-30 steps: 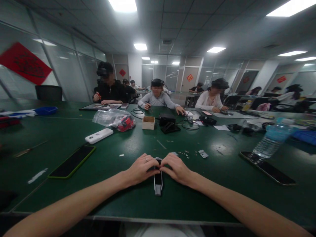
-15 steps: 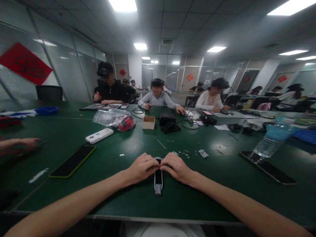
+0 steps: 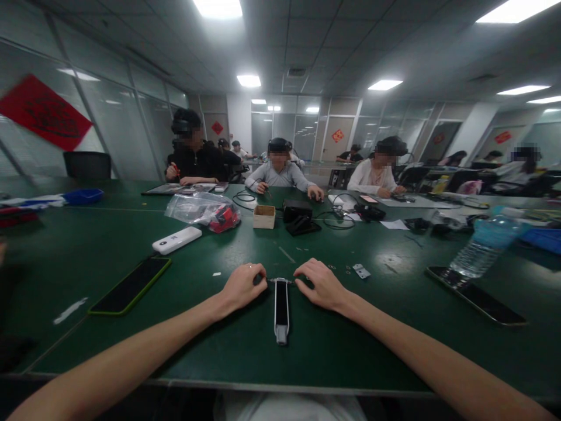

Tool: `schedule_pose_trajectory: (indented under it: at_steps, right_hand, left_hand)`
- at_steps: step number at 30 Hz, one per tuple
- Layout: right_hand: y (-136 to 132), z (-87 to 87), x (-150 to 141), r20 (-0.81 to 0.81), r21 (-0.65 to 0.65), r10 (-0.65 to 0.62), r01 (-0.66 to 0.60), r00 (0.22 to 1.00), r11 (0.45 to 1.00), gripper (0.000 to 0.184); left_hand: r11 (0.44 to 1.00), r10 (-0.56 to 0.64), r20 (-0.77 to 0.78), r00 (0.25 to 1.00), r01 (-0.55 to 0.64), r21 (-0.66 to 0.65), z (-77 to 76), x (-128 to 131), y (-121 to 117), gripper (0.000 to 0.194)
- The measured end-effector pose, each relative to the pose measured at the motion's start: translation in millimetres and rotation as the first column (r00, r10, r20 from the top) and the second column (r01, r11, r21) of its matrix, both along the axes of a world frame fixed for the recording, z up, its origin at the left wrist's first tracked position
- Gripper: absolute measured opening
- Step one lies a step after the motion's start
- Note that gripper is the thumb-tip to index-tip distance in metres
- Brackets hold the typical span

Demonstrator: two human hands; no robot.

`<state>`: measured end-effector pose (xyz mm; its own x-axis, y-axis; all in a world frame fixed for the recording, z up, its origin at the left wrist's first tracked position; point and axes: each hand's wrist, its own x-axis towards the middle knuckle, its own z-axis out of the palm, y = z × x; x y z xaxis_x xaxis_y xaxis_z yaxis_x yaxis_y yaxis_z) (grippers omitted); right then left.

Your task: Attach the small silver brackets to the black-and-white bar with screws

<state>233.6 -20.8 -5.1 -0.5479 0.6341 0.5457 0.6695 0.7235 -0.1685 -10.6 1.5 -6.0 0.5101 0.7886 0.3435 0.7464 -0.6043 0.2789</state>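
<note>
A slim elongated device (image 3: pixel 281 307) with a black face, pale rim and grey end piece lies on the green table, pointing toward me. My left hand (image 3: pixel 242 287) is beside its far end, thumb and forefinger curled into a pinch. Across from it, my right hand (image 3: pixel 322 285) is also pinched, with the thumb beneath the forefinger. Small thin pieces show at the fingertips of both hands, too tiny to name. Past my right hand lie a small metal plate (image 3: pixel 362 271) with holes and several little rings (image 3: pixel 348 269), some of them hidden by the hand.
A green-edged phone (image 3: pixel 131 286) and a white device (image 3: pixel 177 240) lie left. Another phone (image 3: pixel 477 295) and a water bottle (image 3: pixel 475 248) stand right. Farther back are a plastic bag (image 3: pixel 197 209), a small box (image 3: pixel 263 217) and a black case (image 3: pixel 298 211). Co-workers sit opposite.
My hands have drawn apart from over the device to either side, uncovering its far end. Another person's hand came in at the left and has mostly withdrawn.
</note>
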Motion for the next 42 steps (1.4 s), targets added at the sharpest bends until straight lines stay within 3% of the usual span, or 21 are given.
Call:
schedule_pose_trajectory:
  at_steps: [10, 23, 32, 42]
  right_hand:
    - [-3, 0.1, -6, 0.14, -0.113, -0.035, 0.051, 0.99, 0.992, 0.014]
    - [-2, -2.2, -6, 0.153, -0.13, -0.027, 0.047, 0.988, 0.99, 0.014]
    - [-3, -1.6, -6, 0.146, -0.138, -0.02, 0.04, 0.989, 0.99, 0.016]
    - [-3, 0.0, -6, 0.155, -0.149, -0.021, 0.044, 0.988, 0.988, 0.017]
  left_hand:
    - [1.0, 0.006, -0.025, 1.0, -0.006, -0.021, -3.0, 0, 0, 0.014]
    - [0.998, -0.027, -0.003, 1.0, 0.027, -0.054, -3.6, 1, 0, 0.012]
    - [0.994, -0.065, 0.097, 0.993, 0.074, -0.084, -11.0, -1, 5, 0.016]
    - [0.991, -0.098, 0.069, 0.993, 0.103, -0.08, -6.8, -2, 6, 0.014]
